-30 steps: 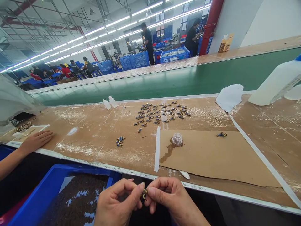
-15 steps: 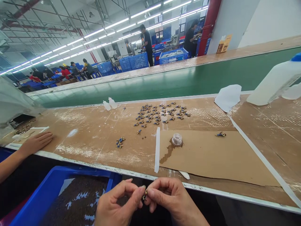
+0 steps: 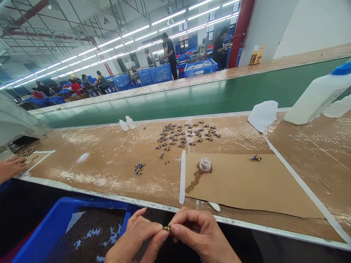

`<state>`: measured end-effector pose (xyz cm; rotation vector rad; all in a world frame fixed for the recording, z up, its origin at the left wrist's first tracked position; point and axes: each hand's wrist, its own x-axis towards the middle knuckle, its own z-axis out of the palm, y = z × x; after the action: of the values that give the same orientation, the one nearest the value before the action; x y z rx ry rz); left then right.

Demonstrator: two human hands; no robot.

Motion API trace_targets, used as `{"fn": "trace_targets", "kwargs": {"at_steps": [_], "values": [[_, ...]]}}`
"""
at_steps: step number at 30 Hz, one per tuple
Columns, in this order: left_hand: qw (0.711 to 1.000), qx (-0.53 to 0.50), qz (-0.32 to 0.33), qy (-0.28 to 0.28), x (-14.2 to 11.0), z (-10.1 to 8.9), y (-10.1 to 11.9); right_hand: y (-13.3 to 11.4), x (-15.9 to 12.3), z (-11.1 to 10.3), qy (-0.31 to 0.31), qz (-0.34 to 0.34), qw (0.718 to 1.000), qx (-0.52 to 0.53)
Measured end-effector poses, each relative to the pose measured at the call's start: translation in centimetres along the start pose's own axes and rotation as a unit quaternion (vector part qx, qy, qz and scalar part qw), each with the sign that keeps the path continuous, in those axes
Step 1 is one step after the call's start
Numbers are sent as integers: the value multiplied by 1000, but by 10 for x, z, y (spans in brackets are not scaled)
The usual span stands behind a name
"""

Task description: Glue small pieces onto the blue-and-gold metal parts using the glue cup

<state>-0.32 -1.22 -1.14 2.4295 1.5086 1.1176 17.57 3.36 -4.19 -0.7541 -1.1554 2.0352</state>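
Between the fingertips of both hands is a small gold-coloured metal part point(image 3: 166, 228), mostly covered by the fingers. My left hand point(image 3: 138, 235) pinches it from the left with thumb and forefinger. From the right, my right hand point(image 3: 196, 232) pinches the same part. Both hands are in front of the table's near edge. Many similar small blue-and-gold parts point(image 3: 189, 133) lie spread over the brown table covering, and a small cluster point(image 3: 139, 168) lies nearer. One single part point(image 3: 255, 158) rests on a cardboard sheet point(image 3: 246, 186).
A small clear cup point(image 3: 205, 164) stands on the cardboard beside a wet stain. Two small white bottles point(image 3: 127, 123) and a large white jug point(image 3: 315, 96) stand at the back. A blue bin point(image 3: 59, 208) sits below the edge. A co-worker's hand point(image 3: 12, 167) is at far left.
The small metal part has turned between my fingertips, and my left hand's grip has shifted slightly. The co-worker's hand has moved left toward a pile of small parts.
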Motion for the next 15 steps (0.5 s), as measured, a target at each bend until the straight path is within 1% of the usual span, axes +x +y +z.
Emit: {"fn": "trace_targets", "kwargs": {"at_steps": [2, 6, 8, 12, 15], "values": [[999, 13, 25, -15, 1, -3, -3, -2, 0, -1, 3, -8, 1000, -10], [987, 70, 137, -55, 1, -10, -12, -3, -1, 0, 14, -18, 999, -24], [979, 97, 170, -62, 2, -13, -14, -3, -2, 1, 23, -29, 999, -28], [977, 111, 176, -51, 2, -15, -8, 1, -3, 1, 28, -66, 996, -56], [984, 112, 135, -19, 2, -13, 1, 3, -3, -3, 14, -128, 986, -110]]}}
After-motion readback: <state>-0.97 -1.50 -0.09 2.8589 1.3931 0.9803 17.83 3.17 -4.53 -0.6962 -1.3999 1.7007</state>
